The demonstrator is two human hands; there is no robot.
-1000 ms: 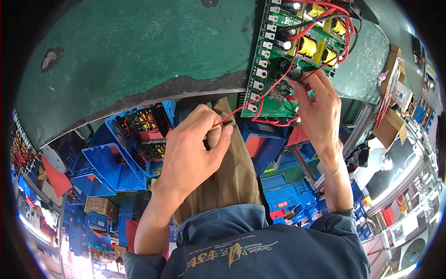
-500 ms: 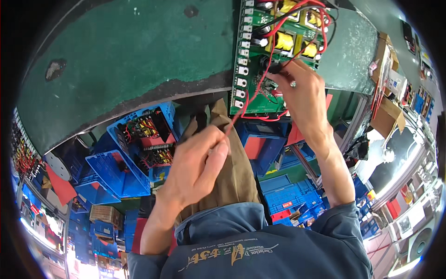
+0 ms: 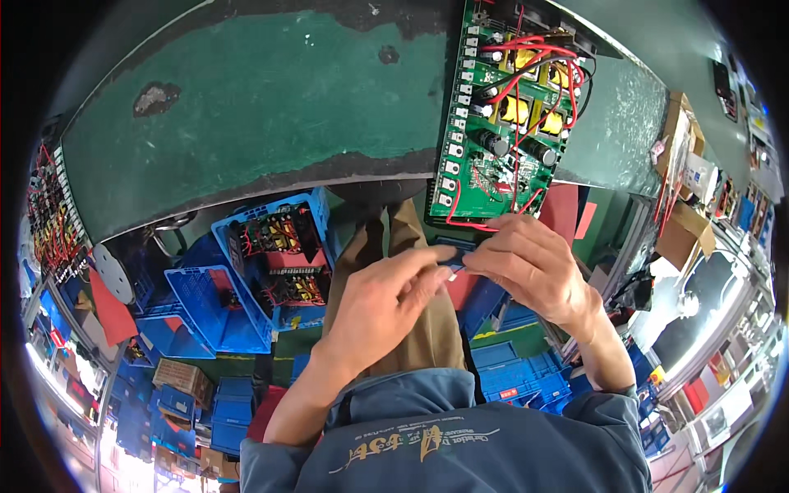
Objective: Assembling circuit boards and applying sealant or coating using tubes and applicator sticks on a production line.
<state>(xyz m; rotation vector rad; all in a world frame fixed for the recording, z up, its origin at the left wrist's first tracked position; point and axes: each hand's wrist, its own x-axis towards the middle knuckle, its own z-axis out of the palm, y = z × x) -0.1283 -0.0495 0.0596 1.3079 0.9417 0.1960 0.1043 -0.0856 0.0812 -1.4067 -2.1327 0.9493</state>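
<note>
A green circuit board (image 3: 472,201) lies at the table's front edge, right of centre, with yellow-wound transformers (image 3: 515,109), black capacitors (image 3: 493,143) and red and black wires. Just below its near edge, my right hand (image 3: 534,267) is closed, fingertips pinching a thin red wire (image 3: 466,269). A small white end piece (image 3: 454,276) shows between the two hands. Facing it from the left is my left hand (image 3: 390,300), its blurred index finger and its thumb apart, with the thumb tip close to the white piece. Whether they touch I cannot tell.
The green worktable (image 3: 288,107) has worn dark patches. Below it on the left, a blue crate (image 3: 267,205) holds more wired boards. Further boards (image 3: 53,197) stand at the far left. An open cardboard box (image 3: 686,234) is on the right, and blue bins (image 3: 518,374) are below.
My right hand has left the capacitor on the board and come down toward my left hand, pinching the red wire. My left hand has moved right and its fingers have parted. The view has shifted.
</note>
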